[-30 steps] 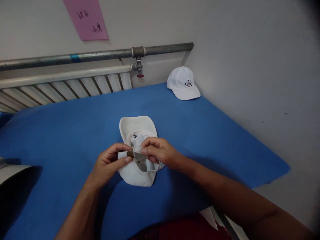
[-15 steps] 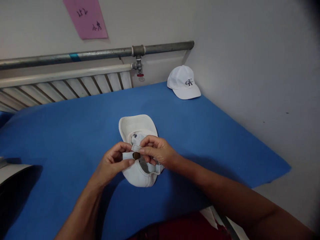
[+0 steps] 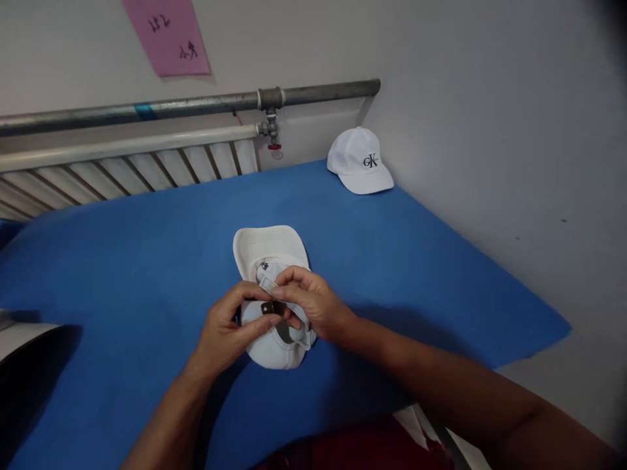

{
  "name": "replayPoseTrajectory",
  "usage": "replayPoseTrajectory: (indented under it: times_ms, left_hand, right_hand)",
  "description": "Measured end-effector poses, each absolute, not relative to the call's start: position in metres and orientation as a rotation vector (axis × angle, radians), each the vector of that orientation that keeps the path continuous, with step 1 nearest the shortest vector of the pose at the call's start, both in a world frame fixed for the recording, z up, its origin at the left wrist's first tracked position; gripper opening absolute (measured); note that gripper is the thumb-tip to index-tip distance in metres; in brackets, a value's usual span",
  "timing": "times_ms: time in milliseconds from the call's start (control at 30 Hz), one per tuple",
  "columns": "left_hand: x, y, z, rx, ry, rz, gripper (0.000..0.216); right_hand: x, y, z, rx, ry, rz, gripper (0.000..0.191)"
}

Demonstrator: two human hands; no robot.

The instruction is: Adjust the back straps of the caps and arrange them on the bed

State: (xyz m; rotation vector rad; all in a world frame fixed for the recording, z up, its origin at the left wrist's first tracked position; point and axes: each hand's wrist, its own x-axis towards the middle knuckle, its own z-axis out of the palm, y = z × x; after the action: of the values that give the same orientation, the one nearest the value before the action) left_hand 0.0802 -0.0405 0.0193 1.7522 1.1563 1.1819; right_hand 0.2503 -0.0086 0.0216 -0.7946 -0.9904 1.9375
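Fingers (image 3: 259, 323) of both the left hand (image 3: 228, 329) and right hand (image 3: 313, 303) pinch the back strap (image 3: 267, 282) and small metal buckle (image 3: 268, 307) of the white cap (image 3: 267, 245), upside down on the blue table (image 3: 122, 261). The cap looks soft and light; hold it by the strap.

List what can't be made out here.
Head view only.
Strap buckle: mostly hidden between left hand and right hand; fastening unclear.
Cap front: faces the blue mat.
Pink note: top cut off, writing too small.
Grey object: cut by left edge.
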Motion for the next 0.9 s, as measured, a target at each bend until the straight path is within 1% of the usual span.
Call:
replayPoseTrajectory:
  times_ms: [233,500,900]
  left_hand:
    - [0.0827,-0.042,0.02,1.706,1.277,1.229,0.019]
    - [0.0814,-0.0407,0.021,1.677,1.23,1.167,0.013]
    - [0.084,-0.042,0.024,1.699,1.286,1.114,0.023]
  right_hand:
    - [0.2517,-0.0096,0.02,-0.809,-1.031,1.935,0.022]
    - [0.2529,-0.0124,0.0215,-0.794,-1.04,1.874,0.02]
    - [0.2529,-0.0111,0.0212,-0.815,-1.064,1.857,0.022]
